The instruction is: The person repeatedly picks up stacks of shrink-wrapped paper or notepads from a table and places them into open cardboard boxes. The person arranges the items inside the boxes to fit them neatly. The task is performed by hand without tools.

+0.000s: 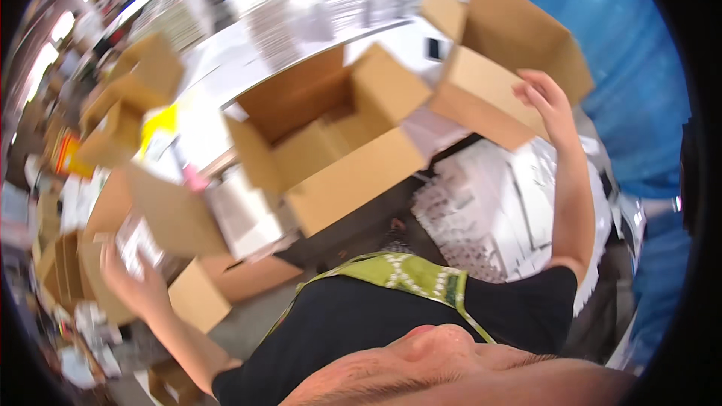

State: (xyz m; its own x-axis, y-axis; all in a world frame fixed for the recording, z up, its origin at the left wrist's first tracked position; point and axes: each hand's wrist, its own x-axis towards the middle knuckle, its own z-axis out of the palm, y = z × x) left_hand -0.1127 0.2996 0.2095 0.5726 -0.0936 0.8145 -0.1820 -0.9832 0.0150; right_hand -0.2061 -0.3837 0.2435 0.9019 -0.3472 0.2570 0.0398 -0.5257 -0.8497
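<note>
Cluttered and blurred, the workroom around you is packed with cardboard boxes, stacks of white printed sheets and a white counter (226, 68) that curves across the upper half of the view. Your right hand (543, 98) is raised to the open cardboard box (511, 53) at the upper right; its grip lies against the box's lower flap, fingers (526, 90) spread and loosely curled over the flap's edge, touching the cardboard rather than clamped around it. Your left hand (131, 282) is stretched out low on the left, and its grip is closed on a small clear-wrapped packet of printed pieces (139, 244), which stands up out of your fist; motion blur hides the exact finger positions. Just beside that packet, up and to the right, a brown carton (169, 214) tilts with a flap hanging open, and more small cartons lie behind and below the hand. Between your two arms sits a large open cardboard box (338, 143), its flaps splayed outward and its inside apparently bare brown; it rests at the near edge of the counter, well apart from both hands. Below your right forearm lie piles of white patterned sheets (489, 210). A blue plastic sheet (632, 68) covers the far right. Your black shirt with a green patterned strap (398, 274) fills the lower middle.
</note>
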